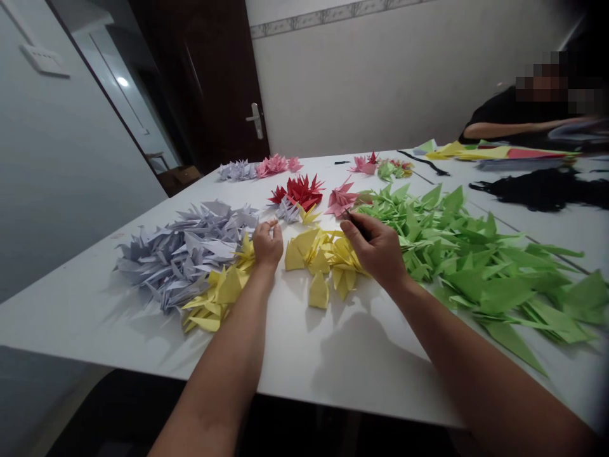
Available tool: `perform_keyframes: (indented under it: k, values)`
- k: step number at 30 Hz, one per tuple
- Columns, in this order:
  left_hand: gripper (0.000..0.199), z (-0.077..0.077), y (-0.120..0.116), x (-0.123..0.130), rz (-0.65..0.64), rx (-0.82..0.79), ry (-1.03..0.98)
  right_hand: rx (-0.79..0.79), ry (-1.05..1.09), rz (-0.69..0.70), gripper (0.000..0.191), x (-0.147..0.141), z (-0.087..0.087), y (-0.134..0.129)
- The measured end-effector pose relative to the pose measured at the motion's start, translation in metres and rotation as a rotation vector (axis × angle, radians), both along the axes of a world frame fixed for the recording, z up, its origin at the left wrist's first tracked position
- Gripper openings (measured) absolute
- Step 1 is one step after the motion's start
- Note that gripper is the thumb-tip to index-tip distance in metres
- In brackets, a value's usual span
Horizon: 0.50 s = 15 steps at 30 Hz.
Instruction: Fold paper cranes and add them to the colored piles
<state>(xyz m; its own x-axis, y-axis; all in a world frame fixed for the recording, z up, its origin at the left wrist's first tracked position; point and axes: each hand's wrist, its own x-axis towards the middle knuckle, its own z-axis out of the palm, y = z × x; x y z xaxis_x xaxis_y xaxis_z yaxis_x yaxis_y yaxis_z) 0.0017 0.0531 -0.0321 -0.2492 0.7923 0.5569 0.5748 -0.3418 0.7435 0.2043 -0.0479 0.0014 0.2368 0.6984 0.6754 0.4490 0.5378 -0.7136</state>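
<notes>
1. The one view looks from the person's head, facing forward and down across a white table (295,362).
2. It is close in: the left arm (226,355) and right arm (471,349) enter from below, with the left hand (269,244) and right hand (379,247) near the middle.
3. Farther off, it takes in a door (204,82), a wall (361,82) and, upper right, another person (497,117).

Soft shadows cross the dimly lit table (80,304).
</notes>
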Motion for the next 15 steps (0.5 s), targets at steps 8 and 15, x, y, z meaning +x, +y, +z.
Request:
perform_keyframes:
  k: [8, 15]
  values:
    - [0.016, -0.014, 0.000, 0.011, -0.050, -0.076, 0.030, -0.330, -0.541, -0.240, 0.022, -0.008, 0.036, 0.062]
    - [0.019, -0.022, 0.001, 0.009, -0.099, -0.137, 0.008, -0.696, -0.843, -0.202, 0.025, -0.037, 0.026, 0.136]
